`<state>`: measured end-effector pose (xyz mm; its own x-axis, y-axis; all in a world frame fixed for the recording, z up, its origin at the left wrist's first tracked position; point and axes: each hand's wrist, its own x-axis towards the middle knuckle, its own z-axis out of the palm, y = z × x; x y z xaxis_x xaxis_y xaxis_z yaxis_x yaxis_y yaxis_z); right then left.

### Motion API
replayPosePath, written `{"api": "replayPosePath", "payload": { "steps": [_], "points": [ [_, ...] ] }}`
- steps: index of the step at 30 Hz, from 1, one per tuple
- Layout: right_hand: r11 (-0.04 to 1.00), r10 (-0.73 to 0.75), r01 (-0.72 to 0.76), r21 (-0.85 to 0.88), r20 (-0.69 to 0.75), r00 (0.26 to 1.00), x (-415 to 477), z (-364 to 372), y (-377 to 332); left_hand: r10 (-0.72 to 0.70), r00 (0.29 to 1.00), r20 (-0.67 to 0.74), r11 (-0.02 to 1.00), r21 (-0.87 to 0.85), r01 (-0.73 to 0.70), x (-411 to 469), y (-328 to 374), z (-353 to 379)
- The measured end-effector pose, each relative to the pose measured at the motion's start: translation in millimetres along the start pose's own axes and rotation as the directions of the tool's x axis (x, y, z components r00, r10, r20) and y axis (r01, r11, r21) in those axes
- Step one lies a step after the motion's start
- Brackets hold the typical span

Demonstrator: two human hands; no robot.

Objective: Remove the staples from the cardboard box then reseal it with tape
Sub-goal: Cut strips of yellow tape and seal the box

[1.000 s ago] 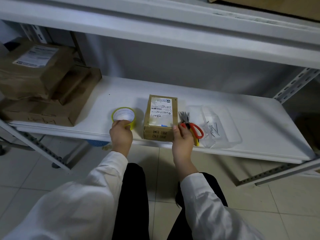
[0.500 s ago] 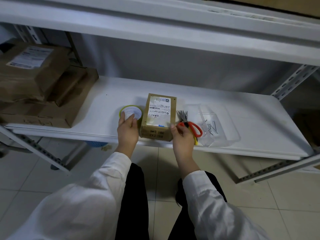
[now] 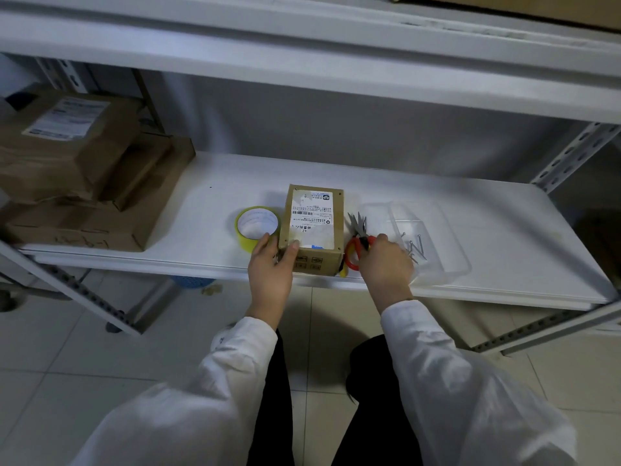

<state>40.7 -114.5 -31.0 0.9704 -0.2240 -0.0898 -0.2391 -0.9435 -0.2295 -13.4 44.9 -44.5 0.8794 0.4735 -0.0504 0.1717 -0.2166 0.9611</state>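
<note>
The small cardboard box at the centre of the frame carries a white shipping label with a barcode and fine print too small to read. A figure on it looks like "42", upside down. Its near face bears printed handling symbols. At upper left, a brown parcel has a white label, its print blurred.

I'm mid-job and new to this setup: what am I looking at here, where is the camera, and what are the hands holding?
No machine here: a person's two bare hands, filmed by one wide-angle camera on their head, looking down. On the white shelf sit a cardboard box, a yellow tape roll to its left, and a clear tray with thin metal pieces to its right. The left hand grips the box's near left corner. The right hand curls round the red-handled pliers beside the box. Brown parcels are stacked at far left.
</note>
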Motion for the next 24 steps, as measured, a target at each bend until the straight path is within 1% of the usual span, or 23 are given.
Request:
{"api": "replayPosePath", "payload": {
  "steps": [3,11,15,16,17,19,20,21,23,24],
  "points": [
    [1.000,-0.004,0.004,0.004,0.021,1.000,-1.9,1.0,-1.3,-0.008,1.000,-0.015,1.000,-0.014,0.008,-0.7,2.3,0.9],
    [0.999,0.011,-0.014,0.046,0.056,0.998,-9.6,9.6,-1.3,0.039,0.999,-0.030,0.999,0.001,-0.039,-0.2,1.6,-0.1],
    [0.998,-0.010,0.007,0.064,0.042,0.999,-11.7,12.6,1.4,0.045,0.999,-0.017,0.999,0.017,-0.045,-0.3,0.3,-0.2],
    [0.997,-0.026,0.025,0.068,0.011,1.000,-11.8,11.5,2.6,0.047,0.999,-0.013,0.999,0.021,-0.047,-0.7,0.5,-0.2],
    [0.996,-0.048,0.053,0.074,-0.062,0.997,-12.2,9.6,4.5,0.048,0.999,-0.013,0.999,0.022,-0.048,-1.0,0.7,-0.2],
    [0.994,-0.066,0.087,0.066,-0.273,0.960,-14.5,4.4,12.1,0.048,0.999,-0.014,0.999,0.016,-0.048,-0.9,1.6,-0.6],
    [0.996,-0.040,0.064,0.060,-0.332,0.942,-15.7,0.5,16.9,0.045,0.999,-0.009,0.999,0.009,-0.045,-1.3,2.4,-0.8],
    [0.999,0.003,0.013,0.048,-0.323,0.946,-15.9,-3.0,21.5,0.041,0.999,-0.005,0.999,0.003,-0.041,-1.4,3.2,-0.9],
    [0.996,0.084,-0.091,-0.027,-0.186,0.979,-14.6,-7.6,29.7,0.032,0.999,-0.008,0.999,-0.002,-0.032,-1.9,4.3,0.0],
    [0.992,0.107,-0.115,-0.060,-0.123,0.987,-14.3,-8.2,32.5,0.027,1.000,-0.009,1.000,-0.001,-0.027,-2.3,4.9,0.3]
  ]
}}
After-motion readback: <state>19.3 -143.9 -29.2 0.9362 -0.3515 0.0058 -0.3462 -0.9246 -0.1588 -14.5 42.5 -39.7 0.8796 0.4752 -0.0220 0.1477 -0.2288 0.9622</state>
